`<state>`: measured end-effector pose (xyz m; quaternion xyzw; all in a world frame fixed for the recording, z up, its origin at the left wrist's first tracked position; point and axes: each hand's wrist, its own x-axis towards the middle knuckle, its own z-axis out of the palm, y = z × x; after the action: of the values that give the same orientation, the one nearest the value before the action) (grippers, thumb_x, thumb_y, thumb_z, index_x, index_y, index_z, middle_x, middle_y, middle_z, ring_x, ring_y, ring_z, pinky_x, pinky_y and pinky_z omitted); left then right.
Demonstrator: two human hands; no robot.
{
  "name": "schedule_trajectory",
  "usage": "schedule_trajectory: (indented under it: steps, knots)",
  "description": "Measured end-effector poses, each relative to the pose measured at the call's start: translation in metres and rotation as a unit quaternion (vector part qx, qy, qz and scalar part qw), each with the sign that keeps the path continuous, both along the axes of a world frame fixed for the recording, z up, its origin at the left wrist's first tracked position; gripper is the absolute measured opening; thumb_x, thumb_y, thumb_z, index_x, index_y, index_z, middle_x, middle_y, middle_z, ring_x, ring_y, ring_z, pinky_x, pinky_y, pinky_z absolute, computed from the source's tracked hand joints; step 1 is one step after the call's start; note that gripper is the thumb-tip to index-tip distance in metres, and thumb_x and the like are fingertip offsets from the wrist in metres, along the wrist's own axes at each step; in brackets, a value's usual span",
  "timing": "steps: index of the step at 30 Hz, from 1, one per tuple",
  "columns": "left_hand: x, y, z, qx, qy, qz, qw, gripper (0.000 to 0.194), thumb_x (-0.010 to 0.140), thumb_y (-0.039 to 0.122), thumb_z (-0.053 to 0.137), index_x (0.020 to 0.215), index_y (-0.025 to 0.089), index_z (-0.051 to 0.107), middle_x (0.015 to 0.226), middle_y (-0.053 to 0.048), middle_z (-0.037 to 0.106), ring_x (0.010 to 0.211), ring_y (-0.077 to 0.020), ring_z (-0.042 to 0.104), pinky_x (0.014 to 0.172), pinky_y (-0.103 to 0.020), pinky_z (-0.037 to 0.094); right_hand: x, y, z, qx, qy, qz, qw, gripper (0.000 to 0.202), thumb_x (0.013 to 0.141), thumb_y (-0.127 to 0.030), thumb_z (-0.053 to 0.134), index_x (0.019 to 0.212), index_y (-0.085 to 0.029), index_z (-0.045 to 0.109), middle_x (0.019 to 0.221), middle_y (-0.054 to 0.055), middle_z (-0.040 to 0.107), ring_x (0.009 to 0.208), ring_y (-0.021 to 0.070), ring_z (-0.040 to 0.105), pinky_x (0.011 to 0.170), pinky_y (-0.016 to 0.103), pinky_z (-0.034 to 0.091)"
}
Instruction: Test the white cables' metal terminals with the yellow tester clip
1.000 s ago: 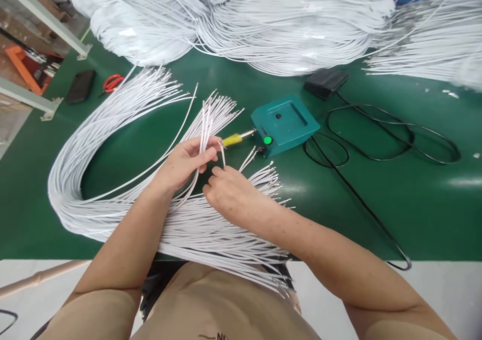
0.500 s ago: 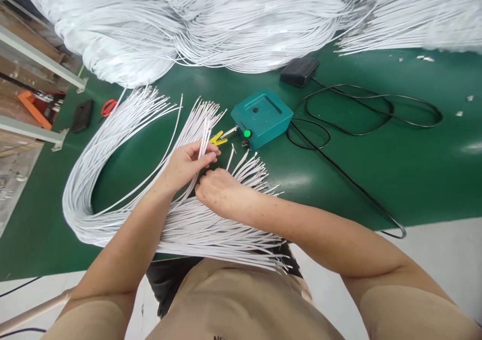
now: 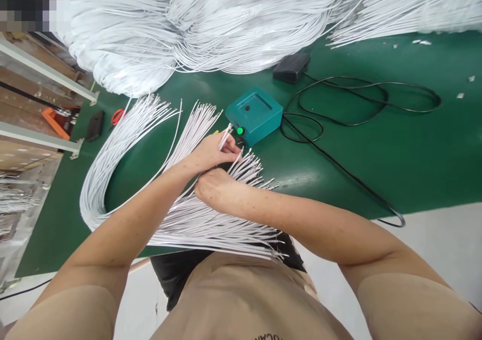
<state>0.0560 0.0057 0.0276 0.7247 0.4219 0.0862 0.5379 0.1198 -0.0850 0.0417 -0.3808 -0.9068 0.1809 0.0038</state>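
Observation:
My left hand (image 3: 218, 150) is closed round a few white wires (image 3: 225, 138), whose ends stick up past the fingers. Its thumb and fingertips pinch near the tip of another wire at the edge of the near bundle. Just below, my right hand (image 3: 214, 188) is curled shut on white wires, its fingertips hidden beneath it. The near bundle of white wires (image 3: 218, 224) spreads under both forearms, with stripped-looking ends fanning to the right. A teal box (image 3: 259, 114) with a green button (image 3: 240, 130) stands just beyond my left hand. Something yellow is mostly hidden behind that hand.
Large coils of white wire (image 3: 248, 23) lie along the back of the green table (image 3: 339, 174). A black pedal-like block (image 3: 291, 68) has a looping black cable (image 3: 350, 124). Red-handled scissors (image 3: 117, 116) and a dark object (image 3: 95, 125) sit at the left, near metal posts.
My left hand has moved right with its few wires, its fingertips now at a wire end by the near bundle. My right hand stays nearly still. The view has shifted slightly.

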Motion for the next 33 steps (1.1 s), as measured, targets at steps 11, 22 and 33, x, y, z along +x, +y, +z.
schedule_trajectory:
  steps: [11, 22, 33]
  knots:
    - [-0.012, -0.014, 0.011, 0.003, -0.022, 0.078, 0.997, 0.036, 0.067, 0.032, 0.076, 0.097, 0.017, 0.065, 0.084, -0.001, 0.068, 0.071, -0.0121, 0.06, 0.059, -0.024, 0.042, -0.003, 0.001, -0.014, 0.058, 0.016, 0.001, 0.998, 0.017, 0.08, -0.001, 0.056, 0.079, -0.009, 0.071, 0.083, 0.014, 0.073, 0.091, 0.0268, 0.069, 0.077, 0.038, 0.051]
    - [-0.031, -0.012, 0.021, 0.022, -0.091, 0.159, 0.983, 0.035, 0.072, 0.032, 0.075, 0.104, 0.02, 0.071, 0.088, -0.002, 0.066, 0.064, -0.0078, 0.053, 0.056, -0.021, 0.039, -0.001, 0.005, -0.006, 0.098, -0.015, -0.063, 0.993, 0.021, 0.082, -0.007, 0.057, 0.096, -0.009, 0.073, 0.115, 0.02, 0.067, 0.111, 0.0305, 0.059, 0.087, 0.04, 0.046]
    - [-0.077, 0.015, 0.028, 0.079, -0.149, 0.26, 0.951, 0.04, 0.065, 0.031, 0.08, 0.102, 0.017, 0.071, 0.074, 0.0, 0.064, 0.069, -0.0114, 0.06, 0.068, -0.025, 0.047, 0.007, 0.02, -0.003, -0.055, -0.072, -0.123, 0.988, 0.027, 0.079, -0.006, 0.059, 0.102, -0.013, 0.071, 0.097, 0.015, 0.073, 0.096, 0.0265, 0.068, 0.075, 0.035, 0.051]
